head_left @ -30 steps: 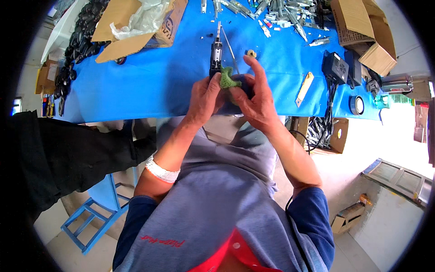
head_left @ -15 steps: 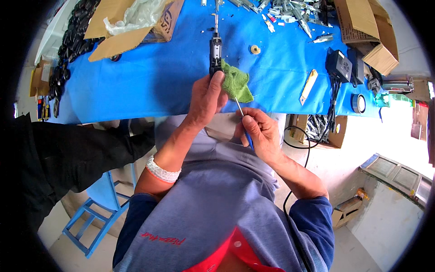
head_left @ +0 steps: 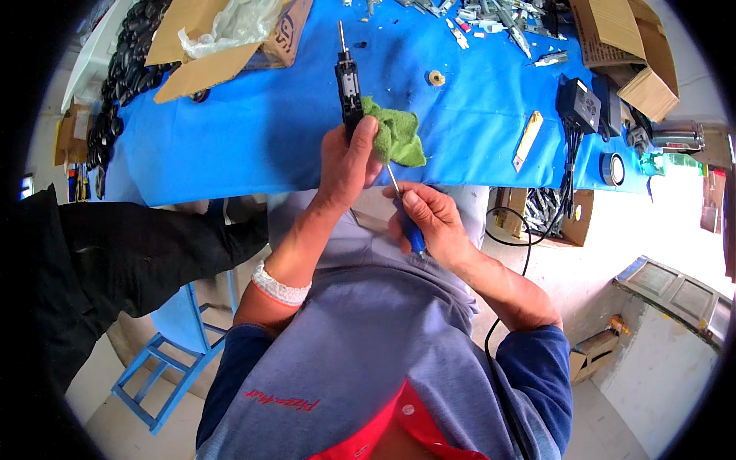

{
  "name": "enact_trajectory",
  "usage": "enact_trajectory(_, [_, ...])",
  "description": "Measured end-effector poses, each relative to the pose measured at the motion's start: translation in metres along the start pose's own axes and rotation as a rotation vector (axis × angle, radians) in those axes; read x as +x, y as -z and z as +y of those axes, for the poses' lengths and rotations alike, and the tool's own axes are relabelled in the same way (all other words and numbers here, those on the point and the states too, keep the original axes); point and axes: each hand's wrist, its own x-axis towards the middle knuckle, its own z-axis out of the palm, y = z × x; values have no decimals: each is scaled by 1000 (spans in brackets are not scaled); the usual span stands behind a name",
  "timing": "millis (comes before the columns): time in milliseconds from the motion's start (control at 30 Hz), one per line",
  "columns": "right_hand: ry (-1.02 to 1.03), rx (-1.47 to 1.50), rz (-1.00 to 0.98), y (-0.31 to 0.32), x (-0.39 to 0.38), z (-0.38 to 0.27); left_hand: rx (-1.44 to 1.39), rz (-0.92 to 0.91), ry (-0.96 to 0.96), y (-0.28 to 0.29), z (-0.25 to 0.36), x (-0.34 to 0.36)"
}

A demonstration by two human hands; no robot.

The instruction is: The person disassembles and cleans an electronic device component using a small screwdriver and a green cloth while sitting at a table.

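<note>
My left hand (head_left: 346, 159) is closed round the lower end of a slim black device (head_left: 347, 86) with a metal rod at its far end and grey parts along its open body. A crumpled green cloth (head_left: 400, 138) lies against that hand's right side; whether the fingers pinch it is hidden. In my closed right hand (head_left: 431, 218) is a screwdriver (head_left: 412, 228) with a blue handle. Its metal shaft slants up and left toward the cloth's lower edge, where the tip is hidden.
Across the blue-covered table (head_left: 253, 138) lie a yellow cutter (head_left: 527, 141), a tape roll (head_left: 612, 169), a small ring-shaped part (head_left: 436, 78) and a black power adapter (head_left: 578, 106). Open cartons (head_left: 207, 75) stand at the back. Black parts (head_left: 134, 54) pile up left, grey parts (head_left: 502, 17) far right.
The black device has shifted left and now tilts that way. My right hand has moved slightly left and down, and more of the screwdriver's blue handle shows.
</note>
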Motion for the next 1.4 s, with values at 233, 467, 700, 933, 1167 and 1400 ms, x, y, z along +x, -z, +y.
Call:
enact_trajectory(233, [-63, 103, -14, -5, -11, 15, 18, 60, -14, -6, 3, 0])
enact_trajectory(467, [24, -21, 137, 11, -31, 13, -9, 41, -2, -9, -1, 6])
enact_trajectory(700, [89, -149, 151, 1, -15, 5, 36, 15, -38, -6, -2, 5])
enact_trajectory(933, [116, -375, 226, -5, -10, -2, 7, 25, -16, -5, 3, 4])
enact_trajectory(1167, [64, -314, 145, -10, -11, -1, 6, 44, 14, -4, 1, 3])
enact_trajectory(1400, [-3, -432, 182, -14, -15, -2, 7, 50, 16, -9, 4, 4])
